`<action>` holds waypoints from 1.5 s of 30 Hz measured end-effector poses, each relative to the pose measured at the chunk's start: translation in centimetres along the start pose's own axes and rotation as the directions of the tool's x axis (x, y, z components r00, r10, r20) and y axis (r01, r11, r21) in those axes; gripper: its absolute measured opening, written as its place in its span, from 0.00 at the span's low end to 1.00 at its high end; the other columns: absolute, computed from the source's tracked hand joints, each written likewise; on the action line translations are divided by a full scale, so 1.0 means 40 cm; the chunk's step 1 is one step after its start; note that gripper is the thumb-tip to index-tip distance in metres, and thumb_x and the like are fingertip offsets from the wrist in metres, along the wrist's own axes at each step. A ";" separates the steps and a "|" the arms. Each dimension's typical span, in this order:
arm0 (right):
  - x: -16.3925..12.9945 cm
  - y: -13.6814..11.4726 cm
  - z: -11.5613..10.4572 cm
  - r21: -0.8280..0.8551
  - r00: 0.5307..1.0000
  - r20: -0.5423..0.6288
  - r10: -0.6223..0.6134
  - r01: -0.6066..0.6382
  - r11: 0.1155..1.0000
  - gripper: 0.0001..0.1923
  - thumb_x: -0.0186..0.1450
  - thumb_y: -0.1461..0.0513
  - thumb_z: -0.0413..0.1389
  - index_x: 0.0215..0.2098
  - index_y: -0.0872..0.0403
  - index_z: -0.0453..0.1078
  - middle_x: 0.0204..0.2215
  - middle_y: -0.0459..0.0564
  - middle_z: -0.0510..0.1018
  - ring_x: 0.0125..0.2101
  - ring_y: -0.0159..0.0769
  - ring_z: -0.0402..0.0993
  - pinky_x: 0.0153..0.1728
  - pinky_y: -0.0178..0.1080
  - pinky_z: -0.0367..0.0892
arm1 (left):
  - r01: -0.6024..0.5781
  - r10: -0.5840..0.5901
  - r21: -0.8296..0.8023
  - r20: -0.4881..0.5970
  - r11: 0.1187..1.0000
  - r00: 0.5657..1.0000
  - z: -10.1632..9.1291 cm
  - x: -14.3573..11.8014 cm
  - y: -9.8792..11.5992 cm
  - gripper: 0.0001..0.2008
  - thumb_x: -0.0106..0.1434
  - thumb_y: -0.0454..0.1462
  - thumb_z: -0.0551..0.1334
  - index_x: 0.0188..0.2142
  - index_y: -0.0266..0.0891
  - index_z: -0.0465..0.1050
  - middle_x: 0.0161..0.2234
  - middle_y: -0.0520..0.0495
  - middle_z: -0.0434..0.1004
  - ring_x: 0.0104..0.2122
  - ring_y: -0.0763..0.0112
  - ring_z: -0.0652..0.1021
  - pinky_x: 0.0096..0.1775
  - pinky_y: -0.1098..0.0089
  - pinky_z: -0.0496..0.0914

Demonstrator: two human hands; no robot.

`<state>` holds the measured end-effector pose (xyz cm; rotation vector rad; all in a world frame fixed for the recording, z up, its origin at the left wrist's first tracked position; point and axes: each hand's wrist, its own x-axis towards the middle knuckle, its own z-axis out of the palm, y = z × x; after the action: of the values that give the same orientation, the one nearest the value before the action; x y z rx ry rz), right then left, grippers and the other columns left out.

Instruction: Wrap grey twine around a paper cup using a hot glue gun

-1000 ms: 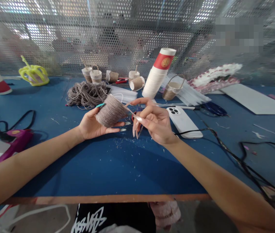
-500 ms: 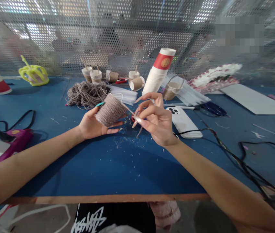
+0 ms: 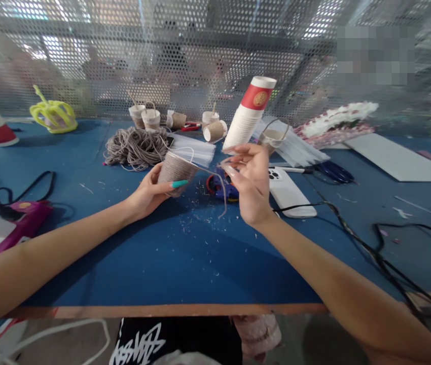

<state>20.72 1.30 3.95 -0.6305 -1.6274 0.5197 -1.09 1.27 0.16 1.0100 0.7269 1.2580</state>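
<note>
My left hand (image 3: pixel 149 192) is wrapped around a paper cup covered in grey cord (image 3: pixel 175 172), tilted above the table, its thumb with a long teal nail across the side. From the cup's rim a loose tail of grey cord (image 3: pixel 223 190) arcs to the right and hangs down, its end free. Close beside that tail is my right hand (image 3: pixel 252 177), its fingers bent and apart, the tips slightly blurred; no grip on the cord shows. Below the tail, a blue and orange-red tool (image 3: pixel 223 187) lies on the table, partly hidden by my right hand.
Behind the cup lie a grey cord bundle (image 3: pixel 137 147) and clear glue sticks (image 3: pixel 194 148). A leaning paper cup stack (image 3: pixel 244 119), small cord-wrapped cups (image 3: pixel 215 131) and a white phone (image 3: pixel 293 192) are nearby. A purple glue gun (image 3: pixel 29 223) lies left; black cables (image 3: pixel 352 238) cross the right.
The cord tail, held taut by my right fingers before, now hangs slack. My right hand has opened slightly. The cup has turned in my left hand, and its thumb has come across the front.
</note>
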 end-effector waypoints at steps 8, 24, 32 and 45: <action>0.002 -0.023 0.016 -0.101 0.983 0.153 0.097 -0.082 0.992 0.07 0.66 0.54 0.59 0.36 0.48 0.76 0.39 0.48 0.81 0.46 0.41 0.74 0.53 0.51 0.63 | -0.213 0.212 0.345 0.043 0.914 0.976 0.011 -0.010 -0.003 0.38 0.37 0.37 0.77 0.50 0.41 0.69 0.47 0.47 0.76 0.49 0.59 0.75 0.54 0.56 0.70; -0.013 -0.011 0.025 -0.158 0.966 0.221 0.135 -0.101 0.982 0.06 0.65 0.57 0.59 0.32 0.50 0.72 0.29 0.46 0.76 0.33 0.36 0.67 0.36 0.42 0.64 | -0.332 0.286 0.569 0.172 0.752 0.943 0.009 -0.020 0.005 0.38 0.42 0.42 0.75 0.53 0.41 0.67 0.50 0.44 0.76 0.47 0.58 0.77 0.51 0.56 0.73; -0.016 -0.034 0.022 -0.294 0.967 0.253 -0.018 0.095 0.951 0.06 0.68 0.60 0.55 0.32 0.50 0.68 0.29 0.46 0.75 0.33 0.36 0.67 0.39 0.43 0.63 | -0.337 0.296 0.598 0.169 0.727 0.940 0.012 -0.024 0.008 0.38 0.43 0.42 0.74 0.53 0.40 0.66 0.50 0.43 0.76 0.45 0.59 0.78 0.49 0.56 0.73; -0.021 -0.021 0.023 -0.384 0.926 0.328 -0.188 0.313 0.869 0.07 0.70 0.63 0.52 0.32 0.49 0.64 0.29 0.47 0.74 0.34 0.38 0.69 0.38 0.44 0.63 | -0.339 0.276 0.623 0.200 0.705 0.940 0.008 -0.028 0.007 0.37 0.44 0.40 0.74 0.54 0.43 0.66 0.50 0.44 0.76 0.44 0.59 0.77 0.48 0.56 0.73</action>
<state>19.79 0.12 3.73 -0.6715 -2.0888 0.0455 -1.13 0.12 0.45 1.8218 0.9845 1.2477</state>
